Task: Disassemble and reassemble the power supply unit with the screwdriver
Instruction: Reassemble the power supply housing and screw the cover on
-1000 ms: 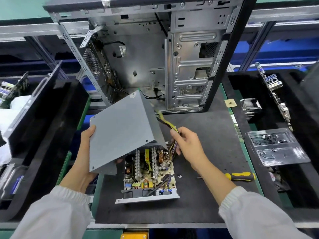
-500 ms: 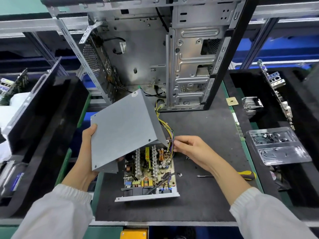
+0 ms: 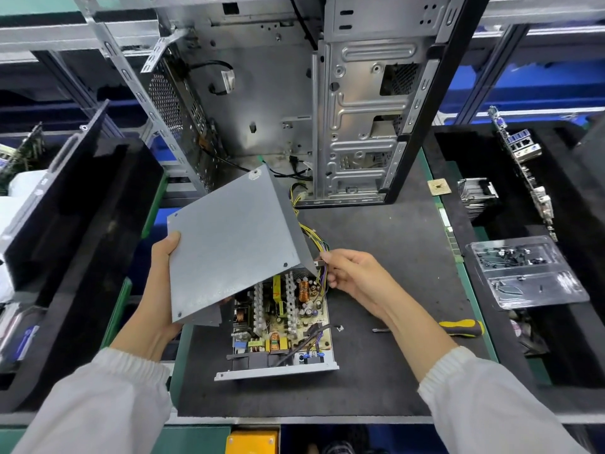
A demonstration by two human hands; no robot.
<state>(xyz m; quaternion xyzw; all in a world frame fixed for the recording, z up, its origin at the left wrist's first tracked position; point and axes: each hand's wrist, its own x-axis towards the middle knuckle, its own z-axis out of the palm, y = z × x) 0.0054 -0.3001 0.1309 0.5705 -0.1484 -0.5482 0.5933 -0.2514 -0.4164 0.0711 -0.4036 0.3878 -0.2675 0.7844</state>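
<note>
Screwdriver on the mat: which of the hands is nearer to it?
Right. The right hand is at the cover's corner, up-left of the screwdriver; the left hand grips the cover's far edge.

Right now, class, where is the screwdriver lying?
In the head view, the screwdriver lies on the black mat at the right, beside the right forearm, below the clear screw tray.

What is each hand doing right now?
Left hand: holding the grey metal cover.
Right hand: pinching the cover's lower corner beside the wires.
</note>
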